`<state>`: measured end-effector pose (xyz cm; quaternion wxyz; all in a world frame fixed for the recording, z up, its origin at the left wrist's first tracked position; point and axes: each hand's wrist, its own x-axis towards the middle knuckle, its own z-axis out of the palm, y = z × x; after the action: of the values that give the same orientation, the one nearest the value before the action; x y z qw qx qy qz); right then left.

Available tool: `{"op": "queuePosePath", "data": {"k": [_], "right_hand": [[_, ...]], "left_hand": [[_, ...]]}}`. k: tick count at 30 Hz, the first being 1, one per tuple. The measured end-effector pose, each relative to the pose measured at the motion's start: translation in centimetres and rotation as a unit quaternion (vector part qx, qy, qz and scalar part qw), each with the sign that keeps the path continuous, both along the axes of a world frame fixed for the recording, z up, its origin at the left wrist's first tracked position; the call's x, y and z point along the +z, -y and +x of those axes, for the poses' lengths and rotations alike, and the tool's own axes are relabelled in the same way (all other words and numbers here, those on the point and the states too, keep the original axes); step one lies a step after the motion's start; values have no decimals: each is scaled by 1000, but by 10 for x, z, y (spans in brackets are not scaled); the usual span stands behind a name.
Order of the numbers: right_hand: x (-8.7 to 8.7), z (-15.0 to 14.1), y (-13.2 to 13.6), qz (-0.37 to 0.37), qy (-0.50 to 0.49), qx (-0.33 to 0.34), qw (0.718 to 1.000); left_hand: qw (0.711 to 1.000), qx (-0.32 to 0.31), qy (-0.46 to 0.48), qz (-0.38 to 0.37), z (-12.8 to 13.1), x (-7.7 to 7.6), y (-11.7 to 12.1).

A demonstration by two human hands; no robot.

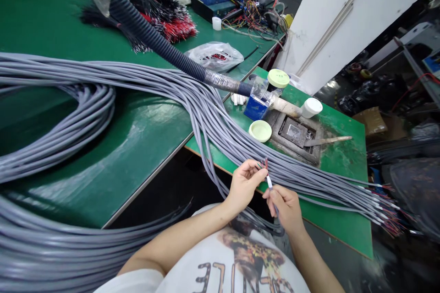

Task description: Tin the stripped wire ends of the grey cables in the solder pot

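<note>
Printed white shirt [250, 268] at 6 o'clock, cable end between my hands

Just above my shirt, at 4 o'clock from the centre of my view, I held the cable end [269, 182]. My left hand [243, 186] pinched its coloured wires [264, 164] between thumb and fingers; my right hand [286, 203] curled around the grey jacket [277, 212], below the white part. Taken from my hands, a thick bundle of grey cables [227, 135] ran from 10 o'clock across the green board [347, 233], its frayed ends between 3 and 4. At 1 o'clock sat a square metal pot [311, 156] with a flat blade [325, 141] across it; at 12, a pale-green dish [260, 131].

I judged the step to be sorting or straightening the wires. My next move seemed to call for a steady right hold and light separation with the left.
</note>
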<state>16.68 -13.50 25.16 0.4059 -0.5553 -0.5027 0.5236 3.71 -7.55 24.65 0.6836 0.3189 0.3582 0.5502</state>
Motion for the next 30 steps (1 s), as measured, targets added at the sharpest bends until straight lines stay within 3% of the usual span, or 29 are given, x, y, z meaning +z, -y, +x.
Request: {"op": "queuePosePath", "data": {"k": [3,5,8,10,13,15,17,30], "right_hand": [[-1,0,0,-4,-9,0,1000],[-1,1,1,-4,-18,4,1000],[-2,4,3,-1,-31,8,999],[-3,5,4,2,-34,6,999],[-3,5,4,4,-28,9,1000],[-2,5,4,4,-23,14,1000],[-1,4,4,4,-20,17,1000],[5,0,-2,-5,-3,37,999]], "left_hand": [[990,55,-64,114,-5,-4,1],[961,87,-120,235,-11,-7,2],[929,73,-147,331,-19,-12,3],[955,38,-107,274,-21,-15,1],[995,-32,33,86,-19,-16,-3],[992,-67,104,-13,-17,-15,-8],[987,-85,127,-58,-15,-13,-12],[987,-139,73,-43,-25,-10,-26]]}}
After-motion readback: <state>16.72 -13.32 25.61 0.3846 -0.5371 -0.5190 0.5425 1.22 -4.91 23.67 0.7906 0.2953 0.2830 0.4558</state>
